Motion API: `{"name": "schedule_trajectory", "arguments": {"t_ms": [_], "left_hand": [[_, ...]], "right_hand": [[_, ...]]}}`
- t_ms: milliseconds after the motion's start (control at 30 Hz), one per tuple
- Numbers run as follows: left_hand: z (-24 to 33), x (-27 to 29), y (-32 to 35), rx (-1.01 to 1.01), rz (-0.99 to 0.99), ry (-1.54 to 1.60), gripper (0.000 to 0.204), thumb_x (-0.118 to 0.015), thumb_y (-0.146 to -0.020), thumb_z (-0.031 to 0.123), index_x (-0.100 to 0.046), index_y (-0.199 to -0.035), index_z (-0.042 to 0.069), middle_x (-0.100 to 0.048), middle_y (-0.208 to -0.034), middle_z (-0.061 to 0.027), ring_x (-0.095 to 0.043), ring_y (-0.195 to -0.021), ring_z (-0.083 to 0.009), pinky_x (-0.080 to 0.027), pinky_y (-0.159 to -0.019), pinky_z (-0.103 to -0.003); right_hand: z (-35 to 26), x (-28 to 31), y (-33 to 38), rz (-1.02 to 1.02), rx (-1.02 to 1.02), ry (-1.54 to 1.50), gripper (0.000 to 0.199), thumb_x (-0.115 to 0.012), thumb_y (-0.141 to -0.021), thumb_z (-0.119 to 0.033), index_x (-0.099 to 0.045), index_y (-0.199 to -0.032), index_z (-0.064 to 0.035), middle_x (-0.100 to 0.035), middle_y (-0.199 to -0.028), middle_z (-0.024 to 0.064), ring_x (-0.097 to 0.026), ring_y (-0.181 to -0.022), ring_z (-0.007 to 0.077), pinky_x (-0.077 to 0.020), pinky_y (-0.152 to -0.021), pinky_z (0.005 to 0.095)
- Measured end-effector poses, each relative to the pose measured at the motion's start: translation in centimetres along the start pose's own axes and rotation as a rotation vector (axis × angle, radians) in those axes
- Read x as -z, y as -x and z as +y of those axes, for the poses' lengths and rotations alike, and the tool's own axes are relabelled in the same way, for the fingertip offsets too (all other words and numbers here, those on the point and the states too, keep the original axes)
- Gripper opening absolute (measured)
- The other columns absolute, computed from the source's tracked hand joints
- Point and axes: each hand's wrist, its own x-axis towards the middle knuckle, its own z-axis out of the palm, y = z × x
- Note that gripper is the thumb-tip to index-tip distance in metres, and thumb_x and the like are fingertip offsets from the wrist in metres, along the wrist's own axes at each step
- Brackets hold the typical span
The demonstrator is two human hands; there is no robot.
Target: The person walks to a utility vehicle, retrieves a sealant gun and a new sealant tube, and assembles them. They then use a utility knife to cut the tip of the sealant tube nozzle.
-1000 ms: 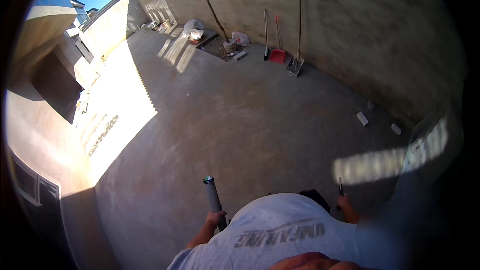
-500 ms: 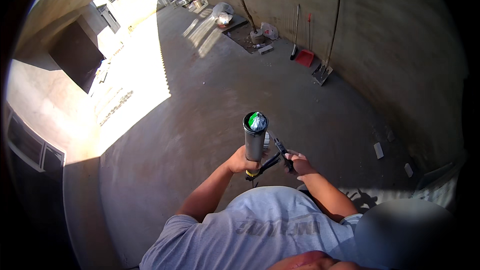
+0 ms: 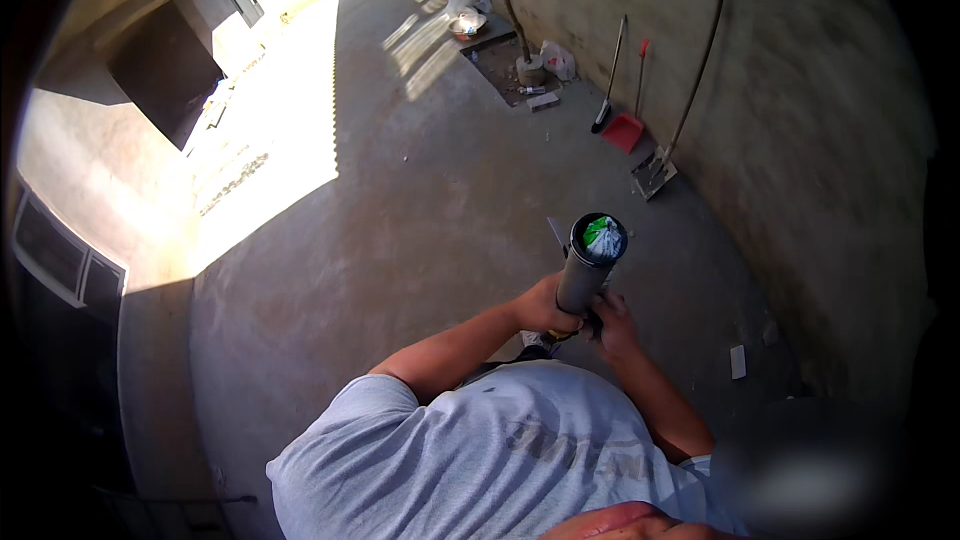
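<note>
The caulking gun [image 3: 583,277] was a dull grey cylinder with a dark, thick-lipped rim, tilted so that its open end faced up toward the head camera. It was held out in front of the person's belly, above the concrete floor [image 3: 400,230]. The left hand [image 3: 547,305] was clamped around the lower part of the barrel. The right hand [image 3: 617,323] sat close against the other side with its fingers bent – a dark part showed beside them, but I could not tell what they gripped. A thin, pale blade [image 3: 558,231] stuck out just left of the rim, its other end hidden behind the barrel

Grey lettering ran across the chest of the light grey T-shirt [image 3: 450,445], broken up by folds; no writing could be made out on the barrel

Inside the open end lay a crumpled foil pack [image 3: 602,238], silvery white with a bright green patch. Farther off, a white plastic bag [image 3: 560,60] with a red mark slumped near an upright wooden pole [image 3: 508,5] – and a red dustpan [image 3: 622,132] rested by the wall
</note>
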Motion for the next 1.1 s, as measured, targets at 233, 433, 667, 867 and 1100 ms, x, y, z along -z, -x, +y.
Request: {"name": "schedule_trajectory", "arguments": {"t_ms": [233,433,667,867,1100], "left_hand": [[-4.1,6.7,-14.4,0.008,-0.086,0.016,0.056,-0.080,-0.076,0.006,-0.066,-0.130,0.001,-0.073,-0.118,-0.0119,-0.070,-0.111,-0.0217,-0.056,-0.099,-0.041],[-3.0,16.2,-25.2,-0.124,-0.054,-0.084,0.056,-0.082,-0.074,0.009,-0.068,-0.128,0.003,-0.073,-0.119,-0.0099,-0.069,-0.112,-0.0210,-0.055,-0.100,-0.041],[-1.7,26.7,-33.0,0.001,0.131,-0.161,0.050,-0.077,-0.072,0.012,-0.073,-0.122,0.006,-0.073,-0.121,-0.0085,-0.069,-0.117,-0.0236,-0.052,-0.105,-0.041],[-3.6,32.4,-38.1,0.120,0.391,-0.211,0.048,-0.079,-0.072,0.013,-0.074,-0.119,0.005,-0.074,-0.117,-0.0076,-0.070,-0.113,-0.0221,-0.054,-0.101,-0.040],[-3.3,37.2,-42.5,0.216,0.870,-0.197,0.046,-0.078,-0.069,0.009,-0.073,-0.114,0.000,-0.076,-0.111,-0.0092,-0.073,-0.106,-0.0233,-0.056,-0.095,-0.041]], "right_hand": [[-4.4,6.4,-13.5,0.133,0.027,0.063,0.027,-0.063,-0.100,-0.015,-0.065,-0.125,-0.0067,-0.071,-0.092,0.0057,-0.062,-0.063,0.0132,-0.0492,-0.054,0.0291],[-7.1,15.6,-22.7,0.174,-0.186,0.197,0.026,-0.066,-0.099,-0.020,-0.065,-0.120,-0.0048,-0.072,-0.101,0.0078,-0.070,-0.085,0.0200,-0.0578,-0.074,0.0376],[-3.4,29.2,-29.4,0.616,-0.350,0.424,0.017,-0.069,-0.098,-0.021,-0.068,-0.104,-0.0054,-0.069,-0.085,0.0074,-0.069,-0.073,0.0188,-0.0550,-0.063,0.0371],[-15.3,38.2,-41.1,0.655,-0.311,0.382,0.015,-0.066,-0.101,-0.021,-0.064,-0.099,-0.0065,-0.066,-0.080,0.0053,-0.066,-0.065,0.0179,-0.0521,-0.055,0.0363],[-36.4,46.6,-67.9,0.497,0.031,0.372,0.016,-0.065,-0.102,-0.024,-0.062,-0.097,-0.0086,-0.064,-0.080,0.0039,-0.064,-0.066,0.0161,-0.0494,-0.057,0.0333]]}}
